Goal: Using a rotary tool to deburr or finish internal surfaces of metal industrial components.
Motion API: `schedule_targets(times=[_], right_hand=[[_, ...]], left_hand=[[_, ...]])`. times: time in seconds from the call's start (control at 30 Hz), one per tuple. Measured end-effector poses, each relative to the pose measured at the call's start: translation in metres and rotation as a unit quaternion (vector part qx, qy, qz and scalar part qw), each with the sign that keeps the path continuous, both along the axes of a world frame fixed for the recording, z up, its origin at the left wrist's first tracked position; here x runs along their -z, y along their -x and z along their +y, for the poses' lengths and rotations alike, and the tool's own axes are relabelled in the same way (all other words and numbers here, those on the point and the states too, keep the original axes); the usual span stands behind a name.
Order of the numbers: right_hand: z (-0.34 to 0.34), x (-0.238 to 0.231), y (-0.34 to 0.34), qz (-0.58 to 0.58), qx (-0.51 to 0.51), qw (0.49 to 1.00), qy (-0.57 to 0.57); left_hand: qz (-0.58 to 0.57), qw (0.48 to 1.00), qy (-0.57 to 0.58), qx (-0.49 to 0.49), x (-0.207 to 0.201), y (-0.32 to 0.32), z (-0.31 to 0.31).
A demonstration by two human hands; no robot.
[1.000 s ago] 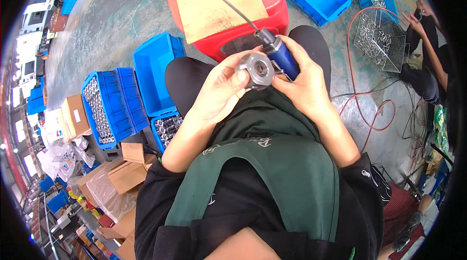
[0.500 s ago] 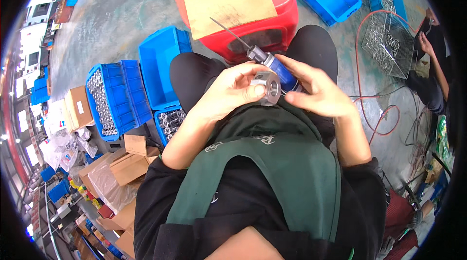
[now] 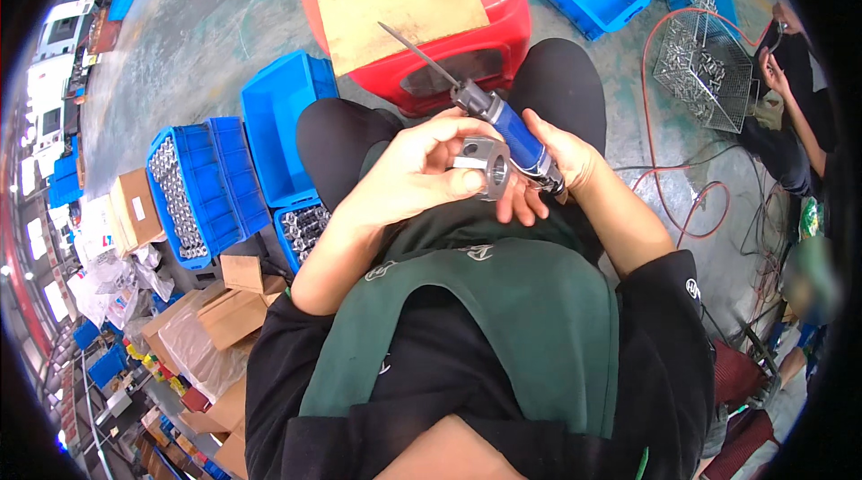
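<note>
A shiny metal collar (image 3: 486,166) with a round hole through it and a small hole in its side is pinched between the thumb and fingers of my left hand (image 3: 420,167). My right hand (image 3: 561,157) is closed around a blue-bodied air file (image 3: 521,137), its fingers passing underneath with their tips showing beside the collar. From the tool's dark front end a long thin file (image 3: 417,53) points up and to the left, over the front of the red stool. The tool's body lies right behind the collar; I cannot tell whether they touch.
Ahead stands a red stool (image 3: 512,4) topped with a cardboard sheet (image 3: 395,4). Blue bins (image 3: 256,143) of metal parts sit at the left, more at the far right. A wire basket (image 3: 705,76), a red hose (image 3: 648,121) and another person's hand (image 3: 774,74) are at right.
My right hand has turned, bringing its fingers under the air file and its thumb to the far side. The tool's rear end now shows more. My left hand keeps the collar.
</note>
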State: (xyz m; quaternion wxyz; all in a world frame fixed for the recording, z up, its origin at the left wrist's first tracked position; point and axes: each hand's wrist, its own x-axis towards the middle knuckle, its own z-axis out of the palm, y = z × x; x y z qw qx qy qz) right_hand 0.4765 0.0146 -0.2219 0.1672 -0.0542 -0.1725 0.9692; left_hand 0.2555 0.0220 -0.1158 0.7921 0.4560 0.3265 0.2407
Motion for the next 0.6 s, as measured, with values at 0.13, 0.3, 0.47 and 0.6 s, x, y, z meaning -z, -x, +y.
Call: schedule_targets(times=[0.13, 0.3, 0.47, 0.6], right_hand=[[0.001, -0.021, 0.006, 0.083, 0.030, 0.993, 0.079], [0.005, -0.063, 0.013, 0.066, 0.068, 0.995, -0.028], [0.012, -0.079, 0.015, 0.109, 0.024, 0.994, -0.022], [0.021, -0.101, 0.009, -0.038, 0.164, 0.986, 0.016]], left_hand=[[-0.039, 0.997, -0.065, -0.011, -0.008, 0.009, 0.006], [-0.120, 0.986, -0.112, 0.036, -0.034, 0.014, 0.020], [-0.112, 0.975, -0.174, 0.085, -0.057, 0.019, 0.029], [-0.146, 0.978, -0.131, -0.076, -0.032, 0.029, 0.040]])
